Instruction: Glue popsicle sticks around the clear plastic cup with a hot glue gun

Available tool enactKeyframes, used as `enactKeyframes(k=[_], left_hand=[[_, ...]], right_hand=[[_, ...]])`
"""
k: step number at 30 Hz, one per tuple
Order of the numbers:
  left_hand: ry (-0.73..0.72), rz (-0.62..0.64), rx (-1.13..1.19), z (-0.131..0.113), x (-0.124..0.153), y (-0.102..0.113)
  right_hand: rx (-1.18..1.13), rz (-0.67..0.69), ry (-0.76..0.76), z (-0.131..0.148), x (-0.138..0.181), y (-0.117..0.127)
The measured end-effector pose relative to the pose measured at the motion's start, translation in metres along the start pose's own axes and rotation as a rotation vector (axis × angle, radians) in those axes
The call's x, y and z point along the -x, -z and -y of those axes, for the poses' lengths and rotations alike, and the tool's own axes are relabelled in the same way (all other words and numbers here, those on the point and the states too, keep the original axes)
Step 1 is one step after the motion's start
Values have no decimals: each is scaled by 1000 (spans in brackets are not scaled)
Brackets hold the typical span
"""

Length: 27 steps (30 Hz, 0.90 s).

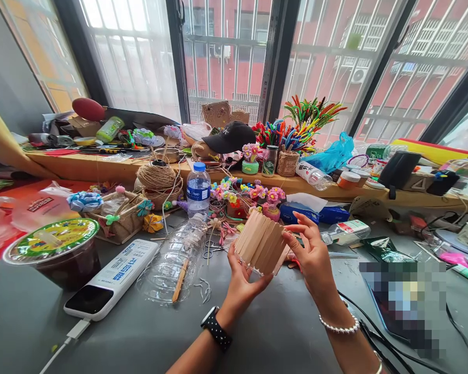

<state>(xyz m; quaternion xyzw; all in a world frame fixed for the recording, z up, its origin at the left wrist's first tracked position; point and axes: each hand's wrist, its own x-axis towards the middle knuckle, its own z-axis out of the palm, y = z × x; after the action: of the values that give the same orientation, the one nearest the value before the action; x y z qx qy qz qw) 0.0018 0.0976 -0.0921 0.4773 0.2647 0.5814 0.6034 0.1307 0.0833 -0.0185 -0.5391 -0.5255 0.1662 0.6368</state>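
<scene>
A piece made of wooden craft sticks (260, 241), set side by side into a ribbed wall, is held up tilted above the grey table. My left hand (242, 291) grips it from below, thumb along the bottom edge and fingers round the left side. At its upper right edge, the thumb and fingertips of my right hand (311, 254) close on the sticks, with some fingers raised. Whitish, glue-like bits show along the lower edge. Behind it lie scissors (208, 250). A single craft stick (180, 280) appears at the clear plastic bottle (167, 270) on the left.
At left stand a lidded cup (62, 254) and a white power bank (111, 280) with a cable. Behind are a water bottle (198, 189), twine (156, 182) and a blue tissue pack (315, 212). Black cables (374, 332) run at right. A cluttered ledge (159, 174) borders the windows.
</scene>
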Motion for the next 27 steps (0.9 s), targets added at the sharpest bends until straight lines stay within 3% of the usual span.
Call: enactKeyframes(k=[13, 22, 27], left_hand=[[-1, -68, 2, -5, 3, -3], [-26, -48, -17, -3, 3, 1], [20, -21, 1, -7, 2, 0]], right_hand=[[-229, 115, -213, 1, 4, -3], [-287, 117, -244, 3, 6, -6], [-203, 113, -212, 5, 4, -2]])
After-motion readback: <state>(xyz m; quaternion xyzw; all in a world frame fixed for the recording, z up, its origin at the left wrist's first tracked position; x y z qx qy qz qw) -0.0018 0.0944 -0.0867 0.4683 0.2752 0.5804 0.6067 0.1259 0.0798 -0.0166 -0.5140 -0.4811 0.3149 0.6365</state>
